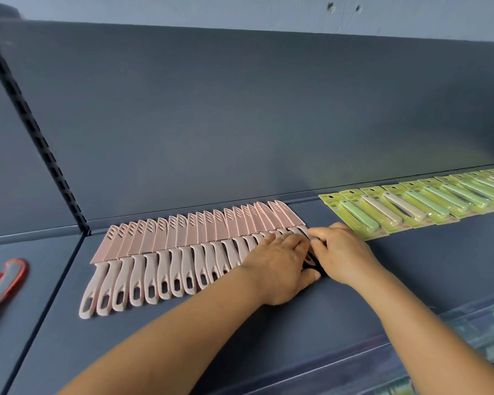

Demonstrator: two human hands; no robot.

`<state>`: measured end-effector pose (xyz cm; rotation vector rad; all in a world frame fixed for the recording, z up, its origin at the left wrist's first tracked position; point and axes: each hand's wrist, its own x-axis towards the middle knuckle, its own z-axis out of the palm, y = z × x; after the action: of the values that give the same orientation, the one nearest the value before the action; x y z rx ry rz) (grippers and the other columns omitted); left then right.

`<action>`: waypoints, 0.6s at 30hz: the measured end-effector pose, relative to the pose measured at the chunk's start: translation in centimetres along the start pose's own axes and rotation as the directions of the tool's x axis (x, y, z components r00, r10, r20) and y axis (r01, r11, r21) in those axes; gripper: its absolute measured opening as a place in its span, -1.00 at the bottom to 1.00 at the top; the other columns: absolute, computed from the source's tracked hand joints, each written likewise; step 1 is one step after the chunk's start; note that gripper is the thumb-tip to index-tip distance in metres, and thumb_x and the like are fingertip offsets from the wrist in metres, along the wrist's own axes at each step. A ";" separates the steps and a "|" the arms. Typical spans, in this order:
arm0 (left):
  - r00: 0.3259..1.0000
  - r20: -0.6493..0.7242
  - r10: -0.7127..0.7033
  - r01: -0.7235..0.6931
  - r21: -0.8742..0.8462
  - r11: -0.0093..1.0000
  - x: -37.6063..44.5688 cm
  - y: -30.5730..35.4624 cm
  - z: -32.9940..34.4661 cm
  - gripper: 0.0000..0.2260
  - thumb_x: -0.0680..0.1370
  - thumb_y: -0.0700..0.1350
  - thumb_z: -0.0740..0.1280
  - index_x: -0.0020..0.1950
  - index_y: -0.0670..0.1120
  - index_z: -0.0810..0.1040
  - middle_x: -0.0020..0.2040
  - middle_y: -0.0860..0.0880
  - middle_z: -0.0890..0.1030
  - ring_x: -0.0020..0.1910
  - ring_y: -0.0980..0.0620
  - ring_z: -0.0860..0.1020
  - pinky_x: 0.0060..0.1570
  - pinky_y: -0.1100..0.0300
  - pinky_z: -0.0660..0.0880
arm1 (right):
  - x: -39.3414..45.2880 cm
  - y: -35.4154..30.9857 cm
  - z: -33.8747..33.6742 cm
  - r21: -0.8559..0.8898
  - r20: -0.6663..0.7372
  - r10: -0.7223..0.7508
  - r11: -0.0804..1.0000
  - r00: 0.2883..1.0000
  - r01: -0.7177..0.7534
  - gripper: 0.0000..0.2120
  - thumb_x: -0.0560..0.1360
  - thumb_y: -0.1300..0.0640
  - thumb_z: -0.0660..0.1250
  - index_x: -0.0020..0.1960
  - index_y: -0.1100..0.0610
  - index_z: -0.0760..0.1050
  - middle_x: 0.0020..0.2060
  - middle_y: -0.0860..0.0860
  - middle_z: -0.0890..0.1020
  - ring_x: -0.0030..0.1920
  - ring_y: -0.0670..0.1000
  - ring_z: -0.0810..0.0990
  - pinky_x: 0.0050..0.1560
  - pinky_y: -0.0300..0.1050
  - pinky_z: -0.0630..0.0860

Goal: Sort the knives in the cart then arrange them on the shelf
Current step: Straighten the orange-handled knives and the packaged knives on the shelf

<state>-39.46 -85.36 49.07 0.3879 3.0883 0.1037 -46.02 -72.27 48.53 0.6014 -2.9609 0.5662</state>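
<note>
With your left hand (283, 258) flat on the pink knives (183, 246), your right hand (340, 249) seemingly pinches the end knife; square it toward the shelf (411, 280) front edge.

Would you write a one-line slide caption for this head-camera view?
Both hands, left hand and right hand, adjust the right end of a row of pink knives on the shelf.

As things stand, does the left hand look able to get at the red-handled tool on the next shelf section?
Probably yes. The left hand rests on the pink knives, holding nothing visible, and the shelf between it and the red-handled tool looks bare. It lies well left, at the frame edge, so a long sideways reach.
</note>
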 end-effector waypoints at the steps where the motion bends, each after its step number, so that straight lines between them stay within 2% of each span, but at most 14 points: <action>1: 1.000 -0.012 -0.010 0.010 -0.001 1.000 -0.1 0.0 0.0 -0.42 0.63 0.16 0.05 0.55 -0.12 0.06 0.55 -0.07 0.13 0.53 -0.04 0.07 0.50 0.06 -0.10 | 0.0 0.0 0.0 -0.004 0.004 0.001 1.000 1.000 -0.001 -0.68 0.62 0.04 0.11 0.32 -0.06 0.46 0.16 0.07 0.46 0.13 0.10 0.50 -0.05 -0.15 0.41; 4: 0.998 -0.039 -0.043 0.043 0.009 0.999 -0.8 0.1 0.0 -0.43 0.63 0.16 0.05 0.55 -0.12 0.08 0.55 -0.08 0.13 0.53 -0.06 0.07 0.50 0.07 -0.08 | -0.2 -0.3 -0.1 -0.061 0.013 0.005 0.998 1.000 -0.004 -0.69 0.62 0.01 0.10 0.31 0.00 0.45 0.18 0.08 0.45 0.16 0.12 0.47 -0.06 -0.15 0.38; 8: 0.992 -0.089 -0.088 0.092 0.041 0.995 -2.7 -0.7 -0.3 -0.45 0.63 0.15 0.06 0.52 -0.13 0.17 0.52 -0.10 0.20 0.51 -0.09 0.12 0.48 0.06 -0.02 | -0.7 -1.4 -0.5 -0.164 0.010 -0.008 0.986 1.000 0.010 -0.64 0.61 0.00 0.06 0.34 0.09 0.39 0.30 0.08 0.43 0.27 0.13 0.39 0.21 -0.05 0.39; 13: 0.964 -0.212 -0.163 0.168 0.009 0.986 -7.6 -2.9 -1.6 -0.47 0.63 0.14 0.06 0.52 -0.11 0.16 0.49 -0.08 0.26 0.48 -0.07 0.17 0.48 0.08 0.02 | -2.9 -6.8 -0.9 -0.063 -0.004 -0.134 0.989 0.991 0.133 -0.59 0.62 0.00 0.07 0.44 0.08 0.29 0.43 -0.01 0.35 0.38 0.07 0.32 0.32 -0.10 0.28; 18: 0.915 -0.300 -0.270 0.269 -0.045 0.962 -15.8 -5.8 -2.6 -0.51 0.62 0.13 0.10 0.49 -0.07 0.23 0.45 -0.03 0.31 0.42 -0.04 0.24 0.39 0.16 0.07 | -7.0 -14.6 0.2 0.041 -0.027 -0.298 0.953 0.954 0.299 -0.57 0.62 0.01 0.09 0.47 0.06 0.26 0.44 -0.05 0.34 0.42 0.00 0.28 0.40 -0.13 0.20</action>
<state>-25.63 -95.05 51.60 -0.0678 3.4057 0.1765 -33.90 -82.33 52.35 1.0179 -2.7653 0.6034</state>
